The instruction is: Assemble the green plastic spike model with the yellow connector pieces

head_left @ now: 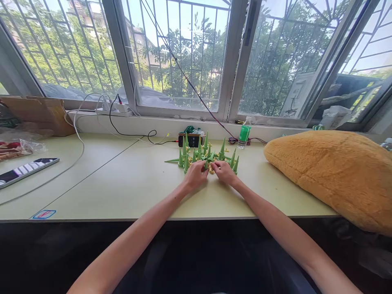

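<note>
Pointed green plastic cones [185, 163] stand in a cluster on the pale table, with small yellow pieces [226, 150] scattered among them. At the near side of the cluster, my left hand [196, 175] pinches a green cone [206, 165] between thumb and fingers. My right hand [226, 173] is just beside it, its fingertips pressed together close to the same cone. What the right fingers hold is too small to make out. A yellow piece [211, 171] lies between the two hands.
Behind the cones, a dark phone [192, 141] leans upright with a cable. A green-labelled bottle [244, 133] stands at the back. A large brown plush cushion [330, 171] covers the right side. Another phone [27, 170], a white cable [78, 157] and a cardboard box [45, 116] are at left.
</note>
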Demonstrator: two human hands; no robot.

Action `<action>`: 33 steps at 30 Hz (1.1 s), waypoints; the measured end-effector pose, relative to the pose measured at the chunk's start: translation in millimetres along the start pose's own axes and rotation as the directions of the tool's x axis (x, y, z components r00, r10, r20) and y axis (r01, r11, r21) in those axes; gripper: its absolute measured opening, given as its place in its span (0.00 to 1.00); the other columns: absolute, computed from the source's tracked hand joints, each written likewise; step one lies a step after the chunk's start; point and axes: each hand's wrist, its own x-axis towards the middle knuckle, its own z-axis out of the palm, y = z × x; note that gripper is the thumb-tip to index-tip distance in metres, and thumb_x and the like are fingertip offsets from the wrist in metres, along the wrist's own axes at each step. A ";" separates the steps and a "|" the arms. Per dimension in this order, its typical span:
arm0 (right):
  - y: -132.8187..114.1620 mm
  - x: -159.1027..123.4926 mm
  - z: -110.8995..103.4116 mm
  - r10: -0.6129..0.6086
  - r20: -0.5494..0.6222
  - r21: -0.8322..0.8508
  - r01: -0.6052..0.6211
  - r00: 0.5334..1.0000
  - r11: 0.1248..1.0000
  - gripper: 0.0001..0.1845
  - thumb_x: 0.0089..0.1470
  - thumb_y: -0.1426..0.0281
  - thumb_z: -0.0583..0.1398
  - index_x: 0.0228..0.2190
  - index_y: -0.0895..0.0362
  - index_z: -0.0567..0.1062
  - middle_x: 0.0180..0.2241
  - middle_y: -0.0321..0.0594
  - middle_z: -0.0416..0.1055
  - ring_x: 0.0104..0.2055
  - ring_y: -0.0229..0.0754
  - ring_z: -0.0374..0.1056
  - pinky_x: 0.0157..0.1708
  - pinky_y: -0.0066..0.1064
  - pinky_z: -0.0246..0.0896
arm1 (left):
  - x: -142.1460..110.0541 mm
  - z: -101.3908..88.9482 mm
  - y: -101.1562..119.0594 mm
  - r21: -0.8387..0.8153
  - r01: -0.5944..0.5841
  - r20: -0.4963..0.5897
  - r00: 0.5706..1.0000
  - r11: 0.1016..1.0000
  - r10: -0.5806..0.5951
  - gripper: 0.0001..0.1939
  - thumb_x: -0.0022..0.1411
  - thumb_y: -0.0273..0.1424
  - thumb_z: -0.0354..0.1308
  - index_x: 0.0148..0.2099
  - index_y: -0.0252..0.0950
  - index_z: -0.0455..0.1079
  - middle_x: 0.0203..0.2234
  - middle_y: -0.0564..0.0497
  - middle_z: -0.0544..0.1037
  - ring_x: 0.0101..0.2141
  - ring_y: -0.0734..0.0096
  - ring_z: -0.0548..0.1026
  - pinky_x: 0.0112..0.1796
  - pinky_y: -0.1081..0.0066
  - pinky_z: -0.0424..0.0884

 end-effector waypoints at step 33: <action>-10.6 -5.2 -6.3 0.037 0.079 0.372 -0.064 0.996 0.926 0.19 0.53 0.54 0.60 0.36 0.57 0.71 0.31 0.39 0.70 0.19 0.32 0.63 0.15 0.25 0.57 | 5.7 -2.5 1.7 -0.119 0.185 -0.021 0.982 0.975 -0.189 0.07 0.57 0.32 0.57 0.30 0.34 0.71 0.19 0.54 0.68 0.21 0.76 0.62 0.25 0.73 0.58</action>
